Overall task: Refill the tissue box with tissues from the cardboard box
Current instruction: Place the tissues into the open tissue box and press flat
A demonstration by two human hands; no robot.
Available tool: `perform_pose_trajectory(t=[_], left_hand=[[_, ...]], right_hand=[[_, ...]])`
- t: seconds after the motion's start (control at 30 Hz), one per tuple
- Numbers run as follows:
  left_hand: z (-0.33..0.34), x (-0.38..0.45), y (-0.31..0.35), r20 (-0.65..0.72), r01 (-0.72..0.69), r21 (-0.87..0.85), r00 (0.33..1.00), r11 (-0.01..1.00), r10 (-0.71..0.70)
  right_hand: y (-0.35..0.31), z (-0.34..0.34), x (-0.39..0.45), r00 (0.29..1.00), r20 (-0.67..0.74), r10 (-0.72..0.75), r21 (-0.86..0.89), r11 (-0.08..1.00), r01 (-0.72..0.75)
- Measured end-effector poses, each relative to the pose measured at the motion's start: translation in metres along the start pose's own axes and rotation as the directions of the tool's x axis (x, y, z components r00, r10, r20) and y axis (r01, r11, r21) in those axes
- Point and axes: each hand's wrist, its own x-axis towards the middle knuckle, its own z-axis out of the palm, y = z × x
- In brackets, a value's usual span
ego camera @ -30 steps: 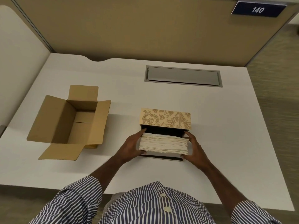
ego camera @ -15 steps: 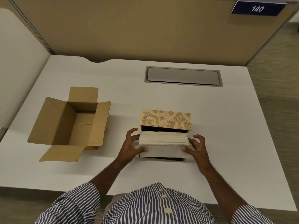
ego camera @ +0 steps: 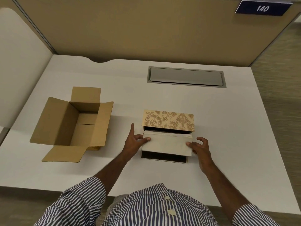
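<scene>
The tissue box, tan with a gold leaf pattern and a dark inside, lies open on the white desk in front of me. A stack of cream tissues sits in its opening, tilted so its broad face shows. My left hand presses the stack's left end with thumb and fingertips. My right hand touches its right end with the thumb, the other fingers curled. The brown cardboard box stands to the left with its flaps spread, and nothing shows inside it.
A grey cable hatch is set into the desk behind the tissue box. Tan partition walls stand at the back and left, with a blue "140" sign. Carpet floor lies past the desk's right edge.
The tissue stack has tipped from showing its layered edge to showing its flat face, going deeper into the tissue box. Both hands shifted from cupping its ends to pressing with fingertips.
</scene>
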Motion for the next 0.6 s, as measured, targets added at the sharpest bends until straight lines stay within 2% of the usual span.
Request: perform_pose_trajectory(t=[0.2,0.4,0.6], left_hand=[[0.003,0.006,0.007,-0.055,0.049,0.014,0.997,0.999,-0.048],[0.001,0.008,0.002,-0.035,0.055,0.028,0.998,0.998,-0.054],[0.006,0.012,0.007,-0.084,0.078,0.055,0.994,0.995,-0.074]], right_hand=[[-0.013,0.011,-0.005,0.999,-0.034,0.026,0.02,0.999,-0.026],[-0.016,0.013,-0.001,1.0,-0.018,0.025,0.016,1.0,-0.025],[-0.017,0.016,0.006,0.994,-0.047,0.103,0.032,0.994,-0.102]])
